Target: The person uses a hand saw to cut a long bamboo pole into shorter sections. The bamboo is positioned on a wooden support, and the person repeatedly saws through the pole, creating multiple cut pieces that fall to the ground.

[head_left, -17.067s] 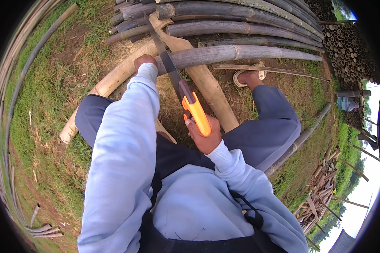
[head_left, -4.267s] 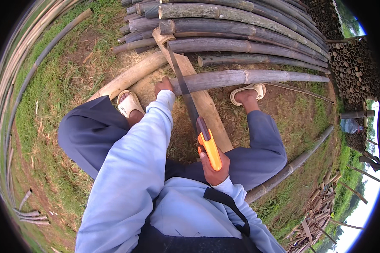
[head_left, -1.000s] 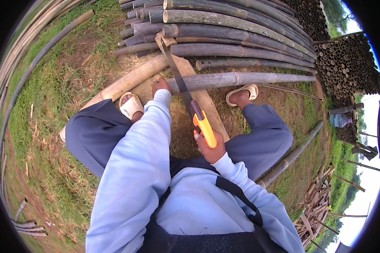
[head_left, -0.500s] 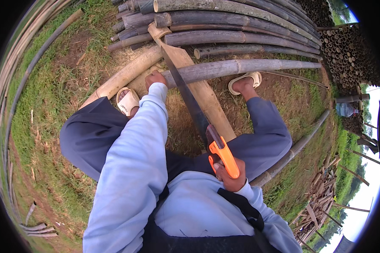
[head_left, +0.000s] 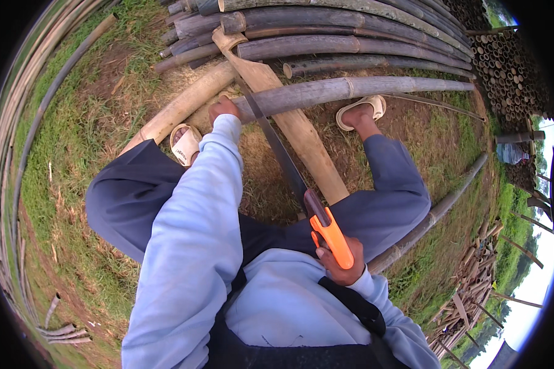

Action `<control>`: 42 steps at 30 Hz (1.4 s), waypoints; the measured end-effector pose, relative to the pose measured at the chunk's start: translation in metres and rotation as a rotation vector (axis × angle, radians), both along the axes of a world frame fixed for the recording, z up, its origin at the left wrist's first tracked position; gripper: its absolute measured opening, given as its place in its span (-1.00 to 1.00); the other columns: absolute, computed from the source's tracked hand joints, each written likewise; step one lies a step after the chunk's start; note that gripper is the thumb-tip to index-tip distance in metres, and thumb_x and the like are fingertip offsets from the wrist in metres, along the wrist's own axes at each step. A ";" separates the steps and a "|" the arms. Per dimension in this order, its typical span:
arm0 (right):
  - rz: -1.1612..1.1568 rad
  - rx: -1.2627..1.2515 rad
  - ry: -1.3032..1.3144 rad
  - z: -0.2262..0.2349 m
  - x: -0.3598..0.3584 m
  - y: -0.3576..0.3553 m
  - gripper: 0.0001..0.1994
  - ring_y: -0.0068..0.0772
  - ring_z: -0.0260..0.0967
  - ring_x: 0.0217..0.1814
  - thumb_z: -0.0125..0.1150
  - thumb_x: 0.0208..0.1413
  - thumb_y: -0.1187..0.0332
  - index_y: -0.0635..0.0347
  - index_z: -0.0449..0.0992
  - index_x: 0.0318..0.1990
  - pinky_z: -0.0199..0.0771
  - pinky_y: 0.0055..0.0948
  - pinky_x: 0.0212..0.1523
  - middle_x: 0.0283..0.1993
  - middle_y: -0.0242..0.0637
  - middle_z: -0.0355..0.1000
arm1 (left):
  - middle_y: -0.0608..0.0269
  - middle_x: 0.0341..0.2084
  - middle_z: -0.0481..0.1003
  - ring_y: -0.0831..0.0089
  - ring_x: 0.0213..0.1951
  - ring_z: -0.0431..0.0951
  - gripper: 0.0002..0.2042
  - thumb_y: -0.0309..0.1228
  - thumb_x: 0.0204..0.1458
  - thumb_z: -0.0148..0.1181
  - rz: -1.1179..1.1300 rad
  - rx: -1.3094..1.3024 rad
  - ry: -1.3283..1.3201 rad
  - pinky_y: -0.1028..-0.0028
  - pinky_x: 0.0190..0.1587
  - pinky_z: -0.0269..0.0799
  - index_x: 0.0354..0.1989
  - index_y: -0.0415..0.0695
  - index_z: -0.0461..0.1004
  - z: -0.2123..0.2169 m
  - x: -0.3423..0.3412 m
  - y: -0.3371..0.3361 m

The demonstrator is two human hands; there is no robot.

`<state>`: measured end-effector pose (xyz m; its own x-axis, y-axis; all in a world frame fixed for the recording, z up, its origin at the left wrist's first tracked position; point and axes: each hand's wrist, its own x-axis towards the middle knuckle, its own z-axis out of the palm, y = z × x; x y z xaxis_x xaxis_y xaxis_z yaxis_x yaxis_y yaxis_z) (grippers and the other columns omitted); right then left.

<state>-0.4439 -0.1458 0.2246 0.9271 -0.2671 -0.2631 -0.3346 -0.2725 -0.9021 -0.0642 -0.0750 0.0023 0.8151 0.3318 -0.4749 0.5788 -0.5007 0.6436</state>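
My right hand (head_left: 346, 263) is wrapped round the orange handle of a handsaw (head_left: 284, 155). The saw's long dark blade slants away from me and crosses a grey bamboo pole (head_left: 317, 93) close to its left end. At that end my left hand (head_left: 224, 109) is closed on the pole, just left of the blade; some of its fingers are hidden. The pole lies across a pale wooden plank (head_left: 314, 154) that runs between my legs. How deep the blade sits in the bamboo I cannot tell.
Several bamboo poles (head_left: 351, 44) are stacked beyond the plank. A pale bamboo length (head_left: 178, 107) lies to the left, by my sandalled foot. Another pole (head_left: 437, 212) passes by my right knee. Offcuts (head_left: 471, 277) are heaped at the right, with stacked bamboo (head_left: 508, 80) farther off.
The saw and my right hand have drawn back slightly toward me and to the right. My left hand stays on the bamboo pole's end.
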 end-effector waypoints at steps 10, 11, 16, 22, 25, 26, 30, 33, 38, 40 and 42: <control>-0.042 0.004 0.021 0.008 -0.010 -0.002 -0.73 -0.24 0.48 -0.44 0.26 0.11 0.45 0.34 0.51 -0.04 0.45 -0.38 -0.33 -0.39 -0.22 0.47 | -0.36 -0.02 0.51 -0.16 0.07 0.53 -0.43 -0.04 0.12 0.03 0.015 -0.017 0.011 0.11 0.17 0.38 -0.09 -0.43 0.57 -0.018 0.011 0.001; -0.059 0.035 0.023 0.009 -0.009 -0.003 -0.73 -0.25 0.48 -0.44 0.26 0.11 0.45 0.34 0.51 -0.04 0.45 -0.38 -0.33 -0.39 -0.23 0.47 | -0.36 0.00 0.50 -0.16 0.09 0.52 -0.42 -0.04 0.12 0.04 0.021 -0.022 0.033 0.11 0.18 0.38 -0.06 -0.44 0.56 -0.020 0.013 0.001; -0.059 0.073 0.024 0.008 0.001 -0.005 -0.73 -0.30 0.46 -0.45 0.26 0.12 0.44 0.33 0.51 -0.04 0.44 -0.41 -0.34 -0.41 -0.25 0.46 | -0.33 0.07 0.48 -0.16 0.13 0.49 -0.41 -0.05 0.12 0.06 0.022 -0.101 0.066 0.12 0.22 0.35 0.02 -0.44 0.50 -0.023 0.018 0.001; -0.080 0.091 0.001 -0.005 0.014 -0.001 -0.77 -0.30 0.42 -0.48 0.26 0.14 0.44 0.32 0.50 -0.08 0.41 -0.39 -0.37 -0.45 -0.25 0.43 | -0.31 0.09 0.47 -0.15 0.15 0.48 -0.42 -0.06 0.14 0.03 -0.055 -0.052 0.061 0.14 0.22 0.35 0.04 -0.43 0.49 -0.064 0.034 0.003; -0.106 0.094 0.002 -0.015 0.021 0.001 -0.79 -0.30 0.39 -0.50 0.27 0.14 0.43 0.32 0.50 -0.10 0.39 -0.39 -0.39 -0.46 -0.25 0.41 | -0.15 0.07 0.52 -0.03 0.13 0.53 -0.61 -0.26 0.24 -0.08 -0.521 0.320 -0.016 0.17 0.18 0.43 0.11 -0.17 0.50 -0.096 0.060 0.014; -0.120 0.113 -0.002 -0.018 0.024 0.001 -0.78 -0.31 0.39 -0.51 0.28 0.14 0.43 0.32 0.51 -0.10 0.39 -0.39 -0.39 -0.46 -0.25 0.41 | -0.08 0.06 0.54 0.03 0.11 0.56 -0.65 -0.36 0.29 -0.14 -0.718 0.490 -0.052 0.19 0.17 0.47 0.14 -0.04 0.51 -0.104 0.066 0.016; -0.133 0.137 -0.021 -0.031 0.039 0.001 -0.78 -0.33 0.40 -0.50 0.30 0.13 0.43 0.33 0.51 -0.10 0.39 -0.40 -0.39 -0.46 -0.25 0.41 | -0.16 0.07 0.52 -0.03 0.13 0.53 -0.61 -0.27 0.22 -0.03 -0.646 0.391 0.021 0.18 0.15 0.45 0.08 -0.25 0.51 -0.104 0.066 0.013; -0.141 0.130 -0.043 -0.039 0.050 0.003 -0.77 -0.36 0.41 -0.49 0.30 0.12 0.44 0.33 0.52 -0.09 0.39 -0.41 -0.39 -0.47 -0.26 0.42 | -0.06 0.05 0.55 0.05 0.11 0.57 -0.68 -0.43 0.27 -0.08 -0.708 0.532 0.040 0.19 0.08 0.52 0.11 -0.08 0.53 -0.068 0.058 0.008; -0.194 0.185 -0.048 -0.044 0.054 0.008 -0.77 -0.39 0.42 -0.49 0.29 0.11 0.46 0.32 0.52 -0.09 0.39 -0.42 -0.40 -0.49 -0.27 0.42 | 0.00 0.05 0.57 0.12 0.10 0.59 -0.70 -0.42 0.26 -0.04 -0.852 0.566 0.089 0.27 -0.01 0.58 0.05 -0.13 0.58 -0.014 0.043 -0.001; -0.204 0.224 -0.022 -0.047 0.053 0.008 -0.77 -0.40 0.41 -0.50 0.29 0.11 0.46 0.33 0.52 -0.09 0.39 -0.42 -0.41 -0.50 -0.28 0.41 | -0.03 0.05 0.56 0.13 0.09 0.59 -0.70 -0.43 0.26 -0.04 -0.847 0.558 0.101 0.27 0.00 0.58 0.06 -0.12 0.58 -0.011 0.044 -0.001; -0.171 0.189 -0.005 -0.049 0.051 0.006 -0.78 -0.42 0.39 -0.51 0.29 0.11 0.46 0.34 0.52 -0.10 0.38 -0.43 -0.42 -0.52 -0.28 0.40 | -0.08 0.04 0.56 0.10 0.09 0.59 -0.69 -0.40 0.25 -0.02 -0.807 0.539 0.078 0.25 0.02 0.56 0.05 -0.15 0.58 -0.018 0.046 0.000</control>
<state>-0.3929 -0.1393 0.1755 0.8742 -0.3664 -0.3186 -0.3566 -0.0393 -0.9334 -0.0186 -0.0752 -0.0154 0.8656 -0.1242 -0.4850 -0.0365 -0.9818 0.1864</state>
